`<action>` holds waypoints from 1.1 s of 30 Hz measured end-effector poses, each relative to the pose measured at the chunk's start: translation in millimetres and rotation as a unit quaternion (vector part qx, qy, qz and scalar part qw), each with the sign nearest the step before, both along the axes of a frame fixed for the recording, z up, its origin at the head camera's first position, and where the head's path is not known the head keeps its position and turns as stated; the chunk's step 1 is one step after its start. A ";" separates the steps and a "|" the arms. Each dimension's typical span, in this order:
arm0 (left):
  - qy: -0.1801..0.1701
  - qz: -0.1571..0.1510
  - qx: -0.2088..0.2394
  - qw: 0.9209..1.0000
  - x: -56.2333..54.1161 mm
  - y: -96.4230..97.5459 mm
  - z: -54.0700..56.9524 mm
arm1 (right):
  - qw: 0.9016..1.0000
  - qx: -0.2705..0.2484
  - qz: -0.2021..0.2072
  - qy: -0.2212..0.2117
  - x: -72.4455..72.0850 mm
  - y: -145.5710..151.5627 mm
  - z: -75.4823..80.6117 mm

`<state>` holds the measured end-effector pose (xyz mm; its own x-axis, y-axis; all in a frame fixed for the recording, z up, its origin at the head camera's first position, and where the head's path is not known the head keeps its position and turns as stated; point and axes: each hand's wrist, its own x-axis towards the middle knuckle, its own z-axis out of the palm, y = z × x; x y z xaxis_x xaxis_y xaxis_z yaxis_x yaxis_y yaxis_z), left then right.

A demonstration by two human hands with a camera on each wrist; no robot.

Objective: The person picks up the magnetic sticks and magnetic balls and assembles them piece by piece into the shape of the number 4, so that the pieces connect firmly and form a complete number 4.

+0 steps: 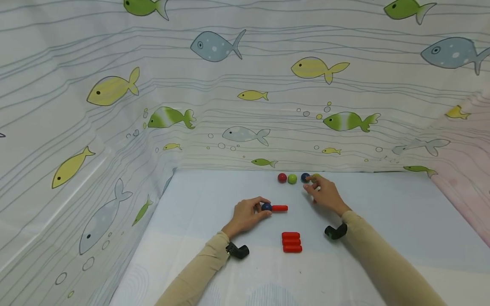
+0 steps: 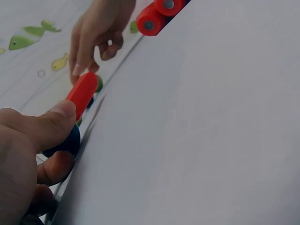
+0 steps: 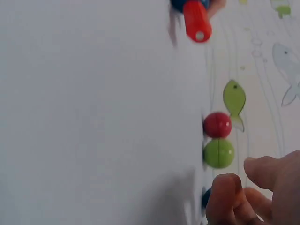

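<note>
Thumb and fingers of my left hand (image 1: 246, 214) pinch a dark blue ball (image 1: 266, 207). A red rod (image 1: 280, 208) extends from that ball to the right, its end against the ball; the left wrist view shows the red rod (image 2: 83, 93) beside the thumb. Toward the back, my right hand (image 1: 325, 193) hovers with loosely bent fingers around nothing. Its fingertips overlap a second dark blue ball (image 1: 304, 177) in the head view. A yellow-green ball (image 1: 315, 177) is partly hidden behind these fingers. Left of them are a green ball (image 1: 292, 179) and a red ball (image 1: 282, 178).
Three more red rods (image 1: 292, 242) lie side by side nearer the front; grey discs show in the rod ends (image 2: 149, 25). A fish-patterned sheet (image 1: 245, 110) rises behind the white table surface (image 1: 214, 187), close behind the row of balls.
</note>
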<state>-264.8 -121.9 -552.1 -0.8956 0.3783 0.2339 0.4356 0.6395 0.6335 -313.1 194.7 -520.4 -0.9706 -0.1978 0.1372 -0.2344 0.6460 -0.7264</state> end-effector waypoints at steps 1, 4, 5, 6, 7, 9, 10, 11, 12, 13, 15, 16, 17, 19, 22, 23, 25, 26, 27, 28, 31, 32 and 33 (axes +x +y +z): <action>-0.001 0.001 -0.001 1.000 -0.2 -0.4 0.5 | 1.000 0.002 -0.011 0.000 -2.8 1.8 0.6; -0.008 0.002 0.003 1.000 -0.6 -1.0 2.3 | 0.999 0.012 -0.037 -0.013 -10.6 5.3 0.9; -0.011 0.002 0.004 1.000 -0.6 -1.0 3.0 | 0.999 0.013 -0.044 -0.022 -12.6 5.4 1.0; -0.013 0.001 0.005 1.000 -0.5 -1.0 3.7 | 0.998 0.017 -0.049 -0.029 -14.8 5.7 1.1; -0.016 0.001 0.007 1.000 -0.4 -0.8 4.4 | 0.998 0.021 -0.052 -0.036 -16.7 5.6 1.5; -0.020 0.001 0.010 1.000 -0.2 -0.4 5.5 | 0.997 0.027 -0.055 -0.048 -20.8 4.9 1.8; -0.021 0.000 0.011 1.000 0.0 -0.2 6.1 | 0.997 0.029 -0.054 -0.051 -22.5 4.4 2.3; -0.021 0.000 0.011 1.000 0.2 -0.2 6.3 | 0.997 0.032 -0.050 -0.052 -24.4 4.1 2.5; -0.021 0.000 0.011 1.000 0.4 -0.2 6.2 | 0.997 0.036 -0.046 -0.053 -26.4 3.9 2.5; -0.020 0.000 0.011 1.000 0.7 -0.2 6.3 | 0.997 0.038 -0.042 -0.053 -27.8 3.5 2.5; -0.018 0.001 0.011 1.000 1.5 -0.6 6.3 | 0.997 0.039 -0.036 -0.051 -31.0 3.2 1.6; -0.017 0.001 0.010 1.000 2.0 -0.9 6.1 | 0.997 0.040 -0.031 -0.050 -32.0 3.2 1.3; -0.016 0.002 0.010 1.000 2.4 -1.2 5.8 | 0.997 0.042 -0.028 -0.051 -33.1 3.4 0.6; -0.016 0.002 0.011 1.000 3.6 -1.6 5.6 | 0.997 0.045 -0.026 -0.055 -34.6 3.5 -1.2; -0.016 0.002 0.011 1.000 5.1 -2.1 4.6 | 0.996 0.051 -0.020 -0.066 -35.4 3.9 -3.9; -0.016 0.002 0.012 1.000 5.5 -2.2 4.3 | 0.996 0.052 -0.018 -0.071 -35.7 4.1 -4.8; -0.015 0.002 0.014 1.000 6.3 -2.4 4.2 | 0.996 0.048 -0.014 -0.076 -36.1 4.4 -6.3; -0.013 0.002 0.014 1.000 6.7 -2.6 4.2 | 0.996 0.046 -0.011 -0.079 -36.0 4.4 -6.7; -0.013 0.002 0.015 1.000 7.0 -2.7 4.4 | 0.996 0.041 -0.008 -0.081 -35.9 4.3 -6.9; -0.012 0.002 0.016 1.000 7.2 -2.5 4.6 | 0.996 0.037 -0.007 -0.082 -35.5 4.6 -7.5; -0.011 0.001 0.015 1.000 7.9 -2.0 5.4 | 0.996 0.032 0.000 -0.080 -32.9 5.1 -8.2; -0.010 0.001 0.015 1.000 8.0 -1.9 5.9 | 0.996 0.032 0.003 -0.079 -31.8 5.0 -8.5; -0.010 0.002 0.014 1.000 8.0 -1.9 6.1 | 0.996 0.034 0.004 -0.077 -30.7 4.8 -8.7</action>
<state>-256.8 -123.8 -546.1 -0.9017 0.3685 0.2261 0.4202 0.6235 0.6593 -343.8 199.4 -529.0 -0.9776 -0.2086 -0.0267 -0.1287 0.6940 -0.7084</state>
